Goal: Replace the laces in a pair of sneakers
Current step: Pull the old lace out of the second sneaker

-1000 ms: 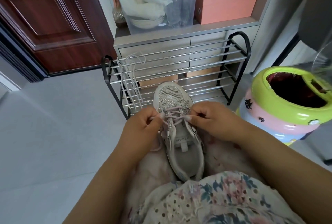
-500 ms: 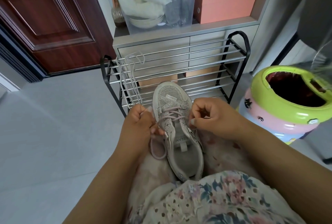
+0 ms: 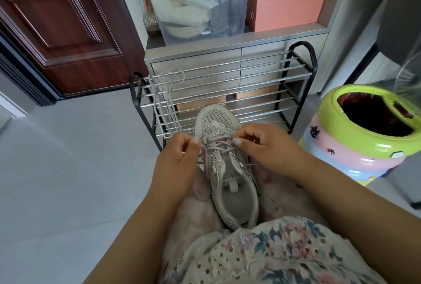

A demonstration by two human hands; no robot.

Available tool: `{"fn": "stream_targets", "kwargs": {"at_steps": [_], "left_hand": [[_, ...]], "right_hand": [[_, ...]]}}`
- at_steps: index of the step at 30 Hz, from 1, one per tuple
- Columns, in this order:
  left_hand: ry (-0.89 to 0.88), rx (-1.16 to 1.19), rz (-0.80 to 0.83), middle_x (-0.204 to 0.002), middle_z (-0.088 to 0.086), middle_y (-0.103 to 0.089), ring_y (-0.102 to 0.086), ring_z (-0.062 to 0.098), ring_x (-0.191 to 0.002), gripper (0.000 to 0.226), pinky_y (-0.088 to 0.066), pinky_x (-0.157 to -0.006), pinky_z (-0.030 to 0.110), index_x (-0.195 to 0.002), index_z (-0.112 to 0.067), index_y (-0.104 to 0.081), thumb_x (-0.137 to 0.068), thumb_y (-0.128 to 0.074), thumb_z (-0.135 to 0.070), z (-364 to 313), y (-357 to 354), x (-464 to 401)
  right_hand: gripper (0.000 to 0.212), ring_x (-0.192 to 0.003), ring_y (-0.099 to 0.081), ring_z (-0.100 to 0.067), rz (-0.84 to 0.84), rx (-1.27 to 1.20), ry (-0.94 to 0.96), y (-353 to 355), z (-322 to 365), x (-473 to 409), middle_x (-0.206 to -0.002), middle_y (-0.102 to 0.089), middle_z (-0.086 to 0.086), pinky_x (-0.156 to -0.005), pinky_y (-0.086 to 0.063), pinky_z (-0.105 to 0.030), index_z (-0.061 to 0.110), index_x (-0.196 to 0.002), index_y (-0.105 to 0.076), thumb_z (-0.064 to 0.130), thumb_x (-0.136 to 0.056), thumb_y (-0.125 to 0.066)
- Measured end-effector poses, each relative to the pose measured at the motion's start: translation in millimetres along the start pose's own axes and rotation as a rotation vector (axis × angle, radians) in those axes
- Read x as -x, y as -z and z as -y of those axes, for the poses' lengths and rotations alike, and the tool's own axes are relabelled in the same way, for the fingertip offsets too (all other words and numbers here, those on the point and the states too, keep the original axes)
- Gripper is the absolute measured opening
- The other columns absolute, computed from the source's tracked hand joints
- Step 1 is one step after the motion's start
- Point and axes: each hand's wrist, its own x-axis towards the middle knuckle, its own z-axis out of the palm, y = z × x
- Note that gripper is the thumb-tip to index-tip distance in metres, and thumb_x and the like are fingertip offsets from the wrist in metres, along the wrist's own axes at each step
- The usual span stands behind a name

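place: home entryway | cues: wooden door [image 3: 61,26], shoe rack [image 3: 227,92], storage boxes [image 3: 289,8], tiled floor [image 3: 68,169]

- Bright, even daylight fills the head view; shadows on the floor [image 3: 68,169] are soft and faint.
- Mild glare sits on the glossy green-rimmed bin [image 3: 355,147].
- Wide-angle distortion bends the door [image 3: 57,21] and the cabinet edges.
- Focus is sharp at centre, softer toward the corners.

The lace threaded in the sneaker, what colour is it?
Pale lilac-pink lace, against the grey sneaker; the head view shows it.
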Motion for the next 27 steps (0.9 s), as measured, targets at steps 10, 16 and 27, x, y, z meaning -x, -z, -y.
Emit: {"fn": "stream_targets", "kwargs": {"at_steps": [10, 16, 27], "left_hand": [[0.103, -0.015, 0.149, -0.064, -0.005, -0.065, -0.061, 0.014, -0.065, 0.033, -0.055, -0.071, 0.045, -0.072, -0.017, -0.064, -0.096, -0.044, -0.027, 0.1, -0.3, -2.5], [0.203, 0.188, 0.178, -0.066, 0.003, -0.07, -0.061, 0.009, -0.061, 0.034, -0.047, -0.049, 0.019, -0.072, -0.012, -0.074, -0.092, -0.047, -0.019, -7.1, 6.8, -2.6], [-0.086, -0.209, 0.108, -0.067, -0.011, -0.064, -0.056, 0.0, -0.061, 0.006, -0.043, -0.059, 0.019, -0.078, -0.029, -0.068, -0.082, -0.071, -0.025, -3.4, -7.8, -11.2]], "right_hand": [[0.012, -0.037, -0.046, -0.001, 0.154, -0.115, -0.05, 0.5, 11.9, 4.4, -0.047, -0.056, 0.009, -0.042, -0.033, -0.009, 0.018, -0.088, -0.065, 0.025, -0.093, -0.056], [0.005, -0.053, -0.055, 0.002, 0.015, 0.032, -0.051, -3.6, 5.3, -4.2, -0.061, -0.064, 0.011, -0.051, -0.036, -0.012, 0.03, -0.084, -0.062, 0.029, -0.085, -0.067], [0.008, -0.069, -0.052, -0.005, 0.022, 0.299, -0.01, -10.4, 21.9, -12.4, -0.07, -0.057, 0.012, -0.056, -0.033, -0.015, 0.027, -0.087, -0.064, 0.034, -0.084, -0.066]]}}
